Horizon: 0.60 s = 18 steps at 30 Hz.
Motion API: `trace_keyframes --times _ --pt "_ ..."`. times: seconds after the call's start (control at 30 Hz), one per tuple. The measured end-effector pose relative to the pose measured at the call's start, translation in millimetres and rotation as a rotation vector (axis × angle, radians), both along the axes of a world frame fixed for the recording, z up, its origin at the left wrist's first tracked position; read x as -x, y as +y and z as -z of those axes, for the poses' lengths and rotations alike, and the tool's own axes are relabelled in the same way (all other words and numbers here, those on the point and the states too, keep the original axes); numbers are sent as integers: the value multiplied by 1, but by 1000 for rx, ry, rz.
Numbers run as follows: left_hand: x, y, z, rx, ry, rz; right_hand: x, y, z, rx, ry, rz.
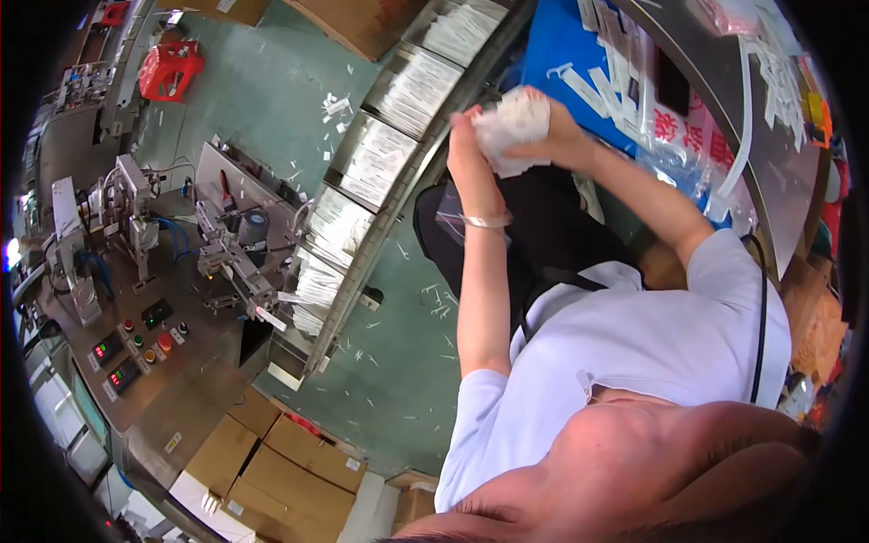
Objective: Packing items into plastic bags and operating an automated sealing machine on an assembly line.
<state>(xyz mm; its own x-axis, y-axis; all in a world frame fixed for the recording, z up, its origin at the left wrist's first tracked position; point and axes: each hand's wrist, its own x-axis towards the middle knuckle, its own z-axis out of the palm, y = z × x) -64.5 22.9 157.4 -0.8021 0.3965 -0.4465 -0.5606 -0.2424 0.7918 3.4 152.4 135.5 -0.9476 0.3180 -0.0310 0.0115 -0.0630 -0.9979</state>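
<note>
My left hand [464, 136] and my right hand [557, 136] are closed on a bundle of thin white packets [513, 131], one at each side. The bundle is held above my dark trousers and is slightly blurred. A clear band [487, 220] circles my left wrist. Just right of my hands, several flat white strips [605, 90] lie on a blue surface [552, 45]. To the left runs a slanting row of metal trays [373, 210], filled with similar white packets [371, 161]. My fingertips behind the bundle are partly hidden.
On the left stands a machine [145, 226] with a panel of buttons and displays [136, 348]. Cardboard boxes [294, 484] sit below it. A red stool [170, 71] stands farther off. White scraps [337, 107] litter the green floor. A metal table [774, 181] curves along the right.
</note>
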Motion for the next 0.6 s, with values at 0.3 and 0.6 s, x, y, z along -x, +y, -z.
trace_keyframes --times 0.3,0.6 --pt "-81 -29 47 161 306 2 -67 -73 36 173 100 96" --pt "-97 -39 39 -138 96 -39 -83 -71 38 -183 87 -91"
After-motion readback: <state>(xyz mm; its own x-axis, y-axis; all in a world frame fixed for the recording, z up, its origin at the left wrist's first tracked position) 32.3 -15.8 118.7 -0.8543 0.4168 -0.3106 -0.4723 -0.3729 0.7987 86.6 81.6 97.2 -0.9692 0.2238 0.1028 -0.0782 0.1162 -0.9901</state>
